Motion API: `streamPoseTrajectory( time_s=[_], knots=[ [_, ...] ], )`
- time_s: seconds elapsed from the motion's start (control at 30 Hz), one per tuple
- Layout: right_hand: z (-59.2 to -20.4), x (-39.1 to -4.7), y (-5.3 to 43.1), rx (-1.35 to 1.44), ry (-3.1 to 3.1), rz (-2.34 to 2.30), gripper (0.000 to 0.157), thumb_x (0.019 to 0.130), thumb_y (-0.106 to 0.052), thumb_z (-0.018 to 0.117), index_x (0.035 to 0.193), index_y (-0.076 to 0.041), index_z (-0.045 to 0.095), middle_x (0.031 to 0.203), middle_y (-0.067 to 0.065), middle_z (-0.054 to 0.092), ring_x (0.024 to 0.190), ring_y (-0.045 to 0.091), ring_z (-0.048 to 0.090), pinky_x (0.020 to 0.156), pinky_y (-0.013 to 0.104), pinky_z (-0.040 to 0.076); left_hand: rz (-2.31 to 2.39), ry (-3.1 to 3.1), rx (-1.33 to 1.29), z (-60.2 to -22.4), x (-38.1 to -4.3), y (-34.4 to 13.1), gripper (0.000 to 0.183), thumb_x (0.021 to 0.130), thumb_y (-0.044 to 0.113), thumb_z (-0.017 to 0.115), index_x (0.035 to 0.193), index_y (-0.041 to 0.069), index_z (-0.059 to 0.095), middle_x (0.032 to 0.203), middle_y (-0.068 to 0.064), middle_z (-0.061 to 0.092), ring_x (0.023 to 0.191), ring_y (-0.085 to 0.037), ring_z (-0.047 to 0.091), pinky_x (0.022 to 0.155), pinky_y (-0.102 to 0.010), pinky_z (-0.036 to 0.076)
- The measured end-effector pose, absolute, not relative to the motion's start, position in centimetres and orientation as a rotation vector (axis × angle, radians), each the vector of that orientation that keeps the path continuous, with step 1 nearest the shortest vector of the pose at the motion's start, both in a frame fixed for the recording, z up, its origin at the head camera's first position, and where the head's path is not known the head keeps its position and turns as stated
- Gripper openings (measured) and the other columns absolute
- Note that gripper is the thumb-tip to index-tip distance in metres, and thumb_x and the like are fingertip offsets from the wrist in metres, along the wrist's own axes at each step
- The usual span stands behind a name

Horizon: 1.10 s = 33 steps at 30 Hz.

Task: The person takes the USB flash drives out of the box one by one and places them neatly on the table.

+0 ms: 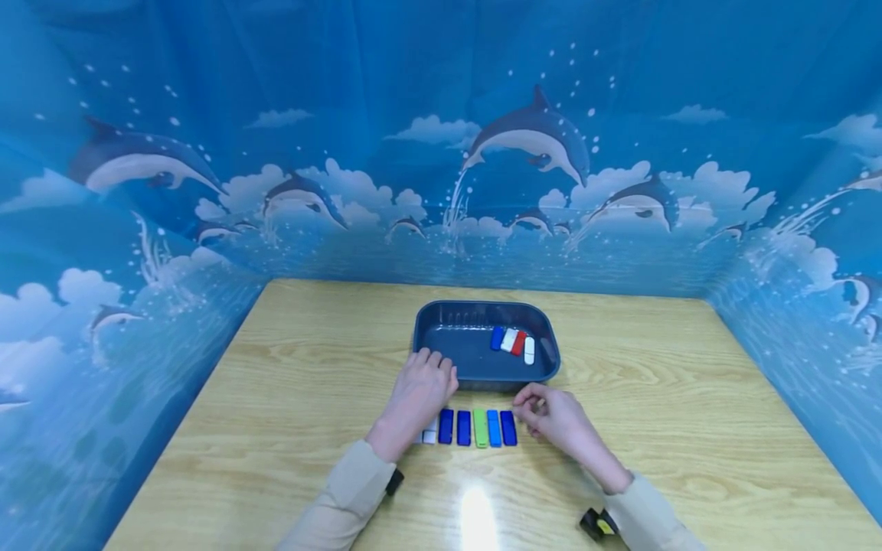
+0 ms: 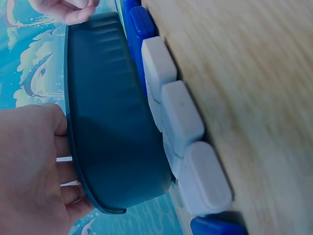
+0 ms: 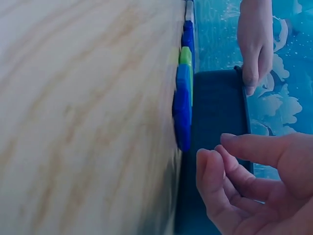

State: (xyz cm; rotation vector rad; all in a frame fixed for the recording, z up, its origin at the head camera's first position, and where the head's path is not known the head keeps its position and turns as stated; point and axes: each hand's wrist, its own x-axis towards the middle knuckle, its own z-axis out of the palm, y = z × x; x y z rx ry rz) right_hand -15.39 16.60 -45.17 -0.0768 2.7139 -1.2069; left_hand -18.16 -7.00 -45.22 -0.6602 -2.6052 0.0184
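Leftmost, bent over the near left rim of a dark blue, round-cornered plastic tray [image 1: 468, 352] with its long axis running left to right: the left hand [image 1: 422, 381]; cannot tell whether clenched on that rim or merely resting there. On the pale wood-grain table [image 1: 289, 398], just near of the tray, set side by side in a left-to-right row, long axes pointing near to far: first a blue oblong plastic piece [image 2: 217, 226], then three white oblong plastic pieces [image 2: 182, 112], partly hidden from above by the left arm. Next rightward, two dark blue oblong plastic pieces [image 1: 464, 428], a lime green oblong plastic piece [image 1: 480, 428], a light blue oblong plastic piece [image 1: 494, 428]. Inside the tray, toward the right: a blue rectangular piece [image 1: 497, 337], a white rectangular piece [image 1: 509, 340] and a red rectangular piece [image 1: 519, 343], both tilted with far ends rightward, then a white round-ended piece [image 1: 529, 350], pointing near to far. At the row's right end, a dark blue end piece [image 1: 508, 428], far end slightly leftward. Just beside it, rightmost: the right hand [image 1: 553, 418], fingers loosely bent, grip released, nothing held.
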Motion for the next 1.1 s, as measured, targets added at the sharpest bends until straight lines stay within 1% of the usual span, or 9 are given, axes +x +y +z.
streamPoseTrajectory(
  time_s=[0.1, 0.23, 0.5, 0.6, 0.67, 0.87, 1.0, 1.1],
  knots=[
    [-44.9, -15.4, 16.8, -0.118, 2.732, -1.209, 0.005, 0.094, -0.013, 0.072, 0.093, -0.009, 0.068, 0.074, 0.002, 0.065, 0.059, 0.016, 0.061, 0.051, 0.025, 0.048, 0.011, -2.598, -0.662, -45.2, -18.1, -7.1, 0.023, 0.102, 0.025, 0.059, 0.088, 0.010, 0.070, 0.080, -0.001, 0.063, 0.080, -0.018, 0.057, 0.079, -0.032, 0.052],
    [-44.3, -15.6, 17.0, -0.193, 2.769, -1.218, 0.004, 0.096, -0.012, 0.069, 0.092, -0.010, 0.069, 0.074, 0.003, 0.066, 0.062, 0.017, 0.062, 0.054, 0.025, 0.049, 0.000, -2.597, -0.665, -45.1, -18.1, -7.1, 0.023, 0.101, 0.025, 0.059, 0.088, 0.010, 0.070, 0.080, -0.001, 0.063, 0.080, -0.018, 0.057, 0.078, -0.032, 0.052],
    [-42.7, -16.9, 16.7, -0.271, 2.839, -1.318, 0.007, 0.097, -0.014, 0.070, 0.096, -0.007, 0.069, 0.082, 0.008, 0.068, 0.068, 0.025, 0.066, 0.060, 0.023, 0.053, 0.009, -2.602, -0.676, -45.1, -18.1, -7.1, 0.023, 0.102, 0.024, 0.059, 0.087, 0.010, 0.069, 0.080, -0.001, 0.063, 0.079, -0.018, 0.056, 0.078, -0.032, 0.052],
    [-42.0, -17.6, 16.5, -0.294, 2.886, -1.337, 0.005, 0.096, -0.013, 0.070, 0.097, -0.008, 0.069, 0.084, 0.010, 0.069, 0.069, 0.027, 0.068, 0.059, 0.023, 0.053, 0.017, -2.601, -0.674, -45.2, -18.1, -7.1, 0.022, 0.101, 0.024, 0.059, 0.087, 0.010, 0.069, 0.080, -0.001, 0.063, 0.079, -0.018, 0.056, 0.077, -0.031, 0.052],
    [-41.6, -18.4, 16.3, -0.312, 2.933, -1.324, 0.004, 0.096, -0.012, 0.070, 0.096, -0.008, 0.069, 0.083, 0.009, 0.070, 0.069, 0.026, 0.068, 0.059, 0.024, 0.053, 0.023, -2.605, -0.674, -45.2, -18.2, -7.1, 0.022, 0.101, 0.025, 0.059, 0.087, 0.011, 0.068, 0.080, -0.001, 0.063, 0.079, -0.018, 0.056, 0.077, -0.031, 0.051],
    [-40.9, -21.2, 15.7, -0.317, 3.103, -1.142, 0.007, 0.096, -0.014, 0.070, 0.097, -0.008, 0.072, 0.086, 0.005, 0.072, 0.068, 0.014, 0.067, 0.061, 0.029, 0.054, 0.036, -2.611, -0.669, -45.1, -18.1, -7.1, 0.023, 0.102, 0.025, 0.057, 0.088, 0.011, 0.069, 0.080, 0.000, 0.064, 0.080, -0.018, 0.057, 0.078, -0.032, 0.052],
    [-41.2, -22.7, 15.1, -0.314, 3.150, -1.032, 0.011, 0.096, -0.017, 0.070, 0.101, -0.007, 0.073, 0.087, 0.006, 0.073, 0.067, 0.015, 0.066, 0.061, 0.032, 0.054, 0.043, -2.622, -0.674, -45.1, -18.1, -7.1, 0.023, 0.102, 0.026, 0.058, 0.090, 0.011, 0.070, 0.082, -0.001, 0.065, 0.081, -0.018, 0.058, 0.080, -0.032, 0.053],
    [-41.6, -23.8, 14.8, -0.326, 3.171, -0.960, 0.015, 0.096, -0.017, 0.070, 0.104, -0.005, 0.074, 0.089, 0.007, 0.073, 0.071, 0.018, 0.068, 0.063, 0.035, 0.055, 0.046, -2.626, -0.676, -45.2, -18.1, -7.0, 0.023, 0.102, 0.026, 0.058, 0.090, 0.010, 0.070, 0.082, -0.001, 0.065, 0.081, -0.018, 0.058, 0.080, -0.032, 0.052]
  ],
)
